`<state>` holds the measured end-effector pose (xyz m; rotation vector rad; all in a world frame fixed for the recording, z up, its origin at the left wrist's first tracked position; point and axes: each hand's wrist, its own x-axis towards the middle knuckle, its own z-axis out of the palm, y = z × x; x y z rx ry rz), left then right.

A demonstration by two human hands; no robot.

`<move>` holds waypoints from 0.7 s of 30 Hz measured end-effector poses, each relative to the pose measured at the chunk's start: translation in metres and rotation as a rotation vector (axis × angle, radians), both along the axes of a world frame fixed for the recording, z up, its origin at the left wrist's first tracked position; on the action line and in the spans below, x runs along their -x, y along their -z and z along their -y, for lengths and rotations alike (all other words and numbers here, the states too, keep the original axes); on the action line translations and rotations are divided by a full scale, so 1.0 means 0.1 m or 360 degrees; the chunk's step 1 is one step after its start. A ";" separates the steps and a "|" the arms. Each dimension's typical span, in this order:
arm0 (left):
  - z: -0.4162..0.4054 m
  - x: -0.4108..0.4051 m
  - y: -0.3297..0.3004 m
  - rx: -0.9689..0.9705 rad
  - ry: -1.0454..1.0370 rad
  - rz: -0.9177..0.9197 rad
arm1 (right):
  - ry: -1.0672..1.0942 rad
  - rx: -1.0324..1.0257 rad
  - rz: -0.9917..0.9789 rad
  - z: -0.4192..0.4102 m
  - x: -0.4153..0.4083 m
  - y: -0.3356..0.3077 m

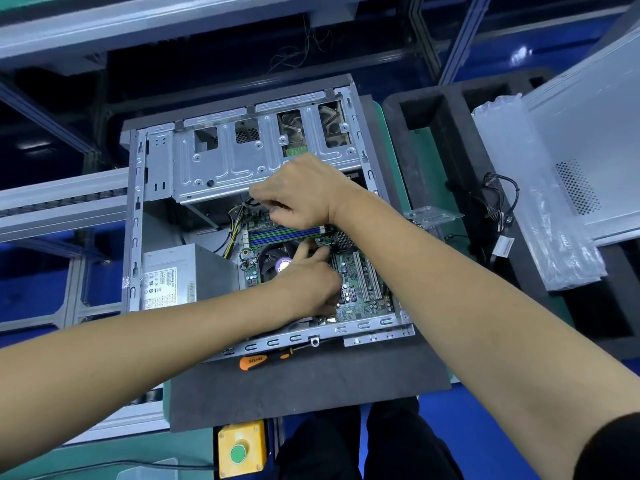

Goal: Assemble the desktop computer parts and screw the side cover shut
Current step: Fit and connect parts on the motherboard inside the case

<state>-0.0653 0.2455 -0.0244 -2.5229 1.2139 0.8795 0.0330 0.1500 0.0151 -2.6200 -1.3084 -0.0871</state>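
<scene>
A: How far along does this look?

B: Middle of it, I'd judge. The case (266, 216) lies open on its side on a dark mat (311, 386). The board (360, 285), the fan (277, 258) and the supply (173, 275) are already in. The cover (588, 133) is still off, leaning up at the far right, so no closing screws yet.

A: And the hands?

B: Both are inside the case. The right hand (298, 195) is curled over the far end of the memory slots (287, 233), fingers bent near some wires (235, 220); whether it pinches one I cannot tell. The left hand (308, 278) lies over the fan, two fingers straight out, tips touching the board by the slots' right end. It grips nothing that I can see.

A: What's left, then?

B: Probably this connection, then loose parts: a cable (498, 202) and a clear bag (543, 209) sit on a black foam tray (433, 133) to the right. Then the cover and its screws.

A: Tools?

B: A screwdriver (263, 358) lies on the mat, just beside the case's near edge, untouched.

A: The room?

B: A bench with aluminium rails (62, 202) at the left, blue floor beyond, and a yellow box with a green button (239, 452) at the near edge.
</scene>
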 end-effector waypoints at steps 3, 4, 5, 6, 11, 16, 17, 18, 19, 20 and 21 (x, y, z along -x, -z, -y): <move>-0.01 0.01 0.02 0.0020 -0.0024 -0.0005 | 0.0009 -0.0020 0.0005 -0.01 0.00 0.01; -0.02 0.01 0.03 0.0020 -0.0015 0.0000 | 0.0011 -0.0032 0.0004 0.00 0.00 0.01; -0.03 0.01 0.03 0.0014 -0.0004 0.0005 | 0.0014 -0.0045 0.0004 0.00 0.00 0.01; -0.03 0.01 0.03 0.0006 0.0004 0.0013 | 0.0016 -0.0058 0.0008 0.00 0.00 0.01; -0.06 0.00 0.08 0.0053 0.0008 0.0072 | 0.0027 -0.0107 -0.0002 0.01 0.00 0.02; -0.08 -0.02 0.11 0.0096 0.0002 0.0069 | 0.0019 -0.0141 -0.0007 0.02 -0.02 0.03; -0.09 -0.02 0.11 0.0104 0.0012 0.0067 | 0.0022 -0.0141 -0.0007 0.02 -0.02 0.04; -0.09 -0.02 0.11 0.0102 0.0018 0.0073 | 0.0021 -0.0143 -0.0007 0.02 -0.02 0.04; -0.09 -0.01 0.12 0.0091 0.0020 0.0085 | 0.0021 -0.0145 -0.0007 0.02 -0.03 0.05; -0.10 -0.01 0.12 0.0080 0.0018 0.0098 | 0.0023 -0.0141 -0.0007 0.02 -0.02 0.05; -0.10 0.00 0.13 0.0074 0.0014 0.0106 | 0.0023 -0.0135 -0.0005 0.02 -0.02 0.05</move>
